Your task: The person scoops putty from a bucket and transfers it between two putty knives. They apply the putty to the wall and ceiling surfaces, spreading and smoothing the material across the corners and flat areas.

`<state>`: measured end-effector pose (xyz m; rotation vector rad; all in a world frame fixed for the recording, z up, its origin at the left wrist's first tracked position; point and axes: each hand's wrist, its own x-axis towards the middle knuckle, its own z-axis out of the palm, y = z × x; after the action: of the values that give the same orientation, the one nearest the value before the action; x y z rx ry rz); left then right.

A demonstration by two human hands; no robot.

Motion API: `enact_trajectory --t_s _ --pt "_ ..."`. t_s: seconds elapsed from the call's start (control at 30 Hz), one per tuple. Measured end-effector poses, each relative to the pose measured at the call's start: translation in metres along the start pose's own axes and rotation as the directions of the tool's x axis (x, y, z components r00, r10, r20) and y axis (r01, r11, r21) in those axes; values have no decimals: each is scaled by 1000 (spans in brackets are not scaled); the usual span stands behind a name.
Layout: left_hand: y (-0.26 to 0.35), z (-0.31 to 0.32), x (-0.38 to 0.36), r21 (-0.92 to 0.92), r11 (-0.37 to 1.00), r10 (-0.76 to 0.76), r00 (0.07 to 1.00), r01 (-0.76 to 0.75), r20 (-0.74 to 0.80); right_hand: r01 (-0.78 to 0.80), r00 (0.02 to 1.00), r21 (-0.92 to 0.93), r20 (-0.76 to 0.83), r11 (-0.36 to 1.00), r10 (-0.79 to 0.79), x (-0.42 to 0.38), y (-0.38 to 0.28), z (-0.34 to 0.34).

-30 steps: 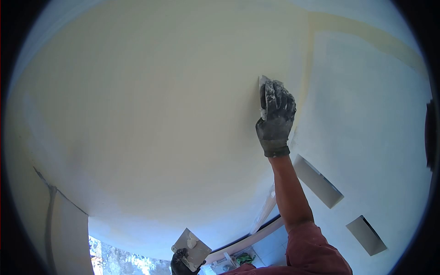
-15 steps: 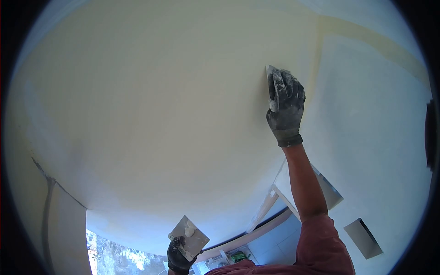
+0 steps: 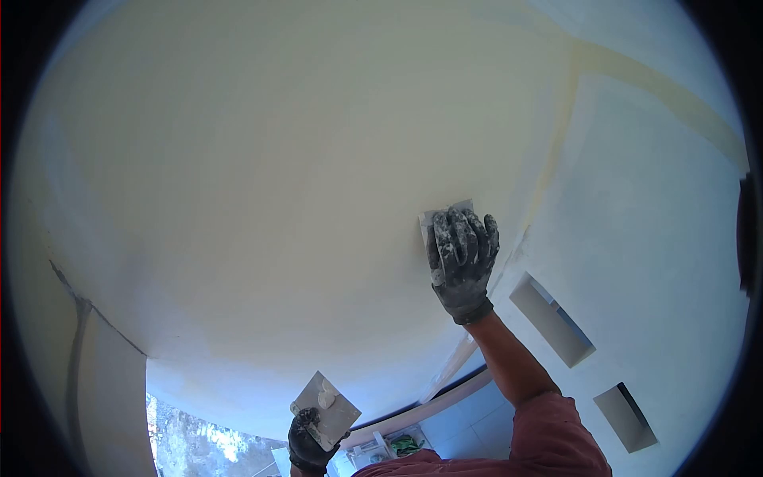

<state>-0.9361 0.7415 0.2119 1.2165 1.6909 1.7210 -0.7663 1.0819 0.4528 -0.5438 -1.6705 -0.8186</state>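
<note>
**Scraper (image 3: 427, 220) on the cream wall (image 3: 278, 199), loaded plate (image 3: 340, 413) held low**

The right hand (image 3: 462, 258), in a dark glove smeared with white, has its fingers laid lengthwise over the scraper, a little apart at the tips, with the thumb along the left edge. The grip is closed on the tool, whose flat blade shows beyond the fingers against the wall, near its right-hand edge. Whatever lies under the palm is hidden.

The left hand (image 3: 310, 447), gloved in the same dark, smeared material, pinches the plate by its lower left side, thumb on top. A white lump of paste (image 3: 327, 397) sits on the plate's face.

Around the hands the wall is broad and smooth, bowed by the lens, cream in the middle and bluer toward the bottom. A yellowish band (image 3: 569, 99) runs down its right border. Beyond that stands a pale bluish wall (image 3: 644, 199) with two slanted rectangular recesses, an upper one (image 3: 552, 322) and a lower one (image 3: 624, 420).

At lower left, a dark jagged line (image 3: 78, 302) meets a grey strip, and a bright opening shows a mottled surface (image 3: 207, 437). At bottom centre lie pale tiles (image 3: 470, 425) and something green (image 3: 404, 445), beside a maroon sleeve (image 3: 548, 433).
</note>
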Motion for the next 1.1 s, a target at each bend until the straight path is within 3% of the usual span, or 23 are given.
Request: enact_trajectory --t_s 0.03,0.07,0.1,0.17,0.27,0.3,0.37,0.4,0.43,0.47,0.53,0.6,0.63,0.67,0.7,0.73,0.77,0.83,0.87,0.93,0.97,1.03,1.1 --pt "1 2 2 -223 966 -122 992 128 42 -13 1000 30 -12 999 13 -21 -6 1" --pt "-3 1 3 -228 966 -119 992 125 40 -22 1000 22 22 1000 21 -40 -14 2" --pt "-10 0 4 -573 780 -249 965 253 86 -20 1000 34 16 999 20 -48 -15 5" --pt "-4 -1 8 -823 462 -342 923 330 178 18 1000 14 0 1000 -18 -18 -12 2" --pt "6 -4 15 -875 189 -361 860 446 361 79 997 -28 1 996 -79 69 -9 -10" --pt "-19 -3 11 -834 372 -342 895 408 286 85 996 -30 7 996 -85 80 -10 -7" --pt "-27 -6 3 -761 538 -314 924 362 218 95 994 -36 -49 995 -96 90 -16 -6" --pt "-17 -7 0 -375 912 -129 984 167 124 100 994 -49 -37 994 -102 72 -20 -7" --pt "-11 -6 2 121 986 96 987 -112 131 104 993 -50 -45 993 -106 53 -25 -6" --pt "-13 -4 6 116 986 109 986 -123 123 79 996 -20 -37 997 -80 35 -28 -3" --pt "-15 1 12 -360 925 -86 991 119 107 59 998 12 -35 998 -59 40 -22 -2" --pt "-17 -3 9 -731 597 -277 940 331 200 73 995 -72 -66 995 -78 80 -13 -5" --pt "-17 -3 6 -793 483 -313 919 371 239 78 993 -115 -82 990 -88 92 -10 -7" --pt "-17 -3 4 -842 360 -349 895 401 277 92 995 -173 41 981 -87 92 -7 -10" --pt "-16 -4 1 -508 824 -195 967 251 162 86 996 -171 39 981 -80 85 -9 -12" --pt "-14 -4 -1 -5 1000 12 989 -11 148 56 998 -124 11 991 -55 71 -12 -14" --pt "-9 -4 -4 5 1000 13 989 -14 146 26 1000 -72 -15 997 -27 53 -17 -15" --pt "5 3 -3 514 820 345 934 -251 -95 -29 999 -52 -21 998 28 14 -25 -10" --pt "9 9 -3 519 816 356 929 -254 -104 -5 999 -65 -50 998 2 15 -16 -8" --pt "16 14 -4 295 930 283 938 -218 -200 22 993 -127 -114 992 -36 46 5 -7" --pt "21 12 -4 300 929 285 936 -218 -204 27 989 -176 -141 984 -52 77 18 -9" --pt "25 8 -5 187 979 100 992 -84 -78 107 988 -310 -75 945 -137 138 35 -32" --pt "23 5 -6 57 998 -12 1000 14 -26 67 989 -224 -115 972 -94 146 35 -25"
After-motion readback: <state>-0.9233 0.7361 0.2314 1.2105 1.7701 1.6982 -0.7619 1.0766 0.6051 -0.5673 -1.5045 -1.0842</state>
